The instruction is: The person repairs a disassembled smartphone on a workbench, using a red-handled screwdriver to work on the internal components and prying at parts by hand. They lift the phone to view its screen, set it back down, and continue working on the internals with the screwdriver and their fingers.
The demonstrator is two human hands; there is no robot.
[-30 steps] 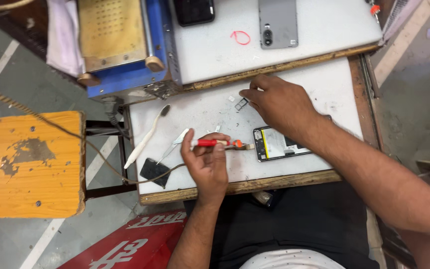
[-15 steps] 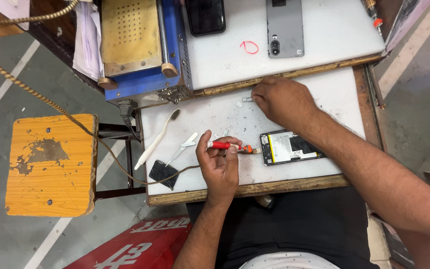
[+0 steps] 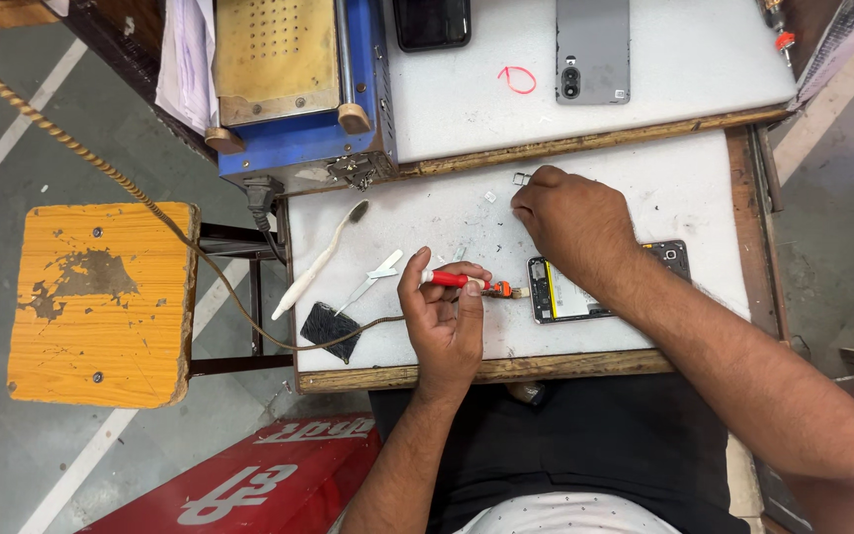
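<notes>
Two bare hands over a white worktop (image 3: 427,213), seen from above. Left hand (image 3: 444,318) near the front edge, fingers curled and pinching a red-handled screwdriver (image 3: 467,284), tip pointing right, just beside the left end of an opened phone (image 3: 585,289). Phone lying flat, insides up, midway along the front half of the worktop. Right hand (image 3: 575,220) arched over the phone's far side, fingertips pressed together on the worktop beside a tiny metal tray part (image 3: 521,179); whether pinching anything, cannot tell.

Likely risks: screwdriver tip slipping off into the exposed insides, since the right hand does not hold the phone down; small loose parts near the back edge brushed off or lost under a moving wrist or forearm.

Also on the worktop, toward the left edge: a white toothbrush (image 3: 318,262), white plastic tweezers (image 3: 373,277), a black square pad (image 3: 328,324) with a thin cable (image 3: 249,314) trailing off the left edge, close to the left wrist and apt to snag. Beyond the back edge, a raised shelf (image 3: 467,109) with a grey phone back (image 3: 593,49), a dark phone (image 3: 432,20) and a blue-and-yellow machine (image 3: 294,84). Orange stool (image 3: 101,302) well apart to the left.
</notes>
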